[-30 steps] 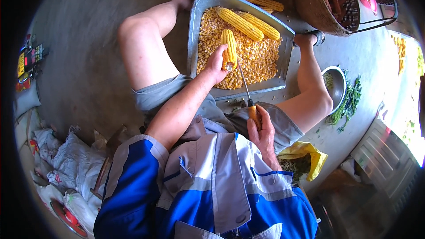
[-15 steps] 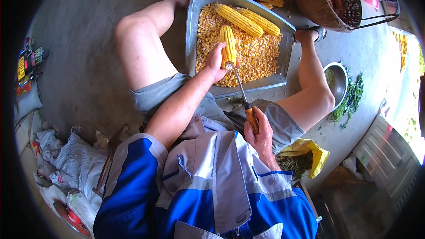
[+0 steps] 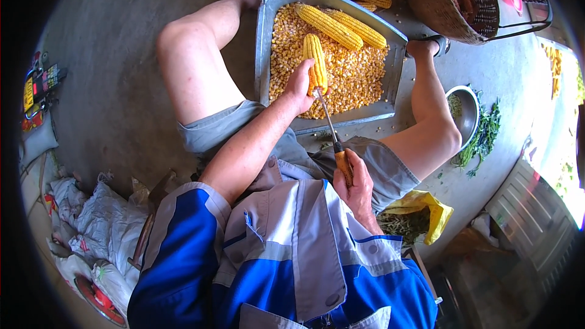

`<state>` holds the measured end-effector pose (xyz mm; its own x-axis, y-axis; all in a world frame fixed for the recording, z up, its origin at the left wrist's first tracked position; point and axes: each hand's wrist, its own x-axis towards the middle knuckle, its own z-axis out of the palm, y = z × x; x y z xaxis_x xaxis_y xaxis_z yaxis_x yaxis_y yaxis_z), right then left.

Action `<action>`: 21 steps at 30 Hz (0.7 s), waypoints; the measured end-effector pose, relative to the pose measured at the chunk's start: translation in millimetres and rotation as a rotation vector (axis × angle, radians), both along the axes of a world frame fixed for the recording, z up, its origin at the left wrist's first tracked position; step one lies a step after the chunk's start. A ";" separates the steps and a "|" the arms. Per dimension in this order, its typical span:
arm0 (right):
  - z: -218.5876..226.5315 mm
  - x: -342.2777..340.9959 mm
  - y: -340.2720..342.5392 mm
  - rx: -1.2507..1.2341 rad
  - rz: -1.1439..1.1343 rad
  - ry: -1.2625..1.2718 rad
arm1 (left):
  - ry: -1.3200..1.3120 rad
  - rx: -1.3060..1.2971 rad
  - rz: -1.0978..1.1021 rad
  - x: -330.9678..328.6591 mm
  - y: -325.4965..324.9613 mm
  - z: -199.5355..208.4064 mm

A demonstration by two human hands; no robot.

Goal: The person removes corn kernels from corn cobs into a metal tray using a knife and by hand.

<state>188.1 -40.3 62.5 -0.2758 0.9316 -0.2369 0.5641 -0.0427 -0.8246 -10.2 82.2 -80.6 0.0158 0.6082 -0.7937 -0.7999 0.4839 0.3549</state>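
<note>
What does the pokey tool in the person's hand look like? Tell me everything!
The tool is a screwdriver-like pick: a thin, straight metal shaft with a yellowish-orange handle. The right hand is closed around the handle, near the person's lap. The shaft slants up and away, and its tip meets the lower end of the yellow corn cob, which the left hand holds over the grey metal tray of loose kernels. The tip itself is too small to make out.

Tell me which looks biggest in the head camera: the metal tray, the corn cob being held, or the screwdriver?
1. Metal tray, biggest by far.
2 and 3. Corn cob in the left hand and screwdriver in the right hand: similar length; the cob looks thicker, but the hands hide parts, so unsure.
</note>
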 end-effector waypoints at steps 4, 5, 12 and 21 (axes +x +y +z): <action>-0.7 -0.2 1.2 -0.021 -0.019 0.001 | -0.003 -0.010 -0.041 0.4 1.3 1.8; -0.6 -0.5 1.7 -0.020 -0.019 0.001 | -0.002 -0.014 -0.043 0.6 1.3 1.5; -3.3 -1.6 0.8 -0.015 -0.042 0.005 | -0.004 -0.030 -0.023 2.1 2.4 3.1; -0.5 -12.1 1.7 0.073 -0.020 -0.046 | 0.012 0.055 0.040 8.3 0.3 -13.2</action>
<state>175.9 -38.6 61.9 -0.2473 0.9520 -0.1805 0.6010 0.0046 -0.7993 -1.8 82.5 -93.8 -0.0185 0.6509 -0.7590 -0.8136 0.4314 0.3898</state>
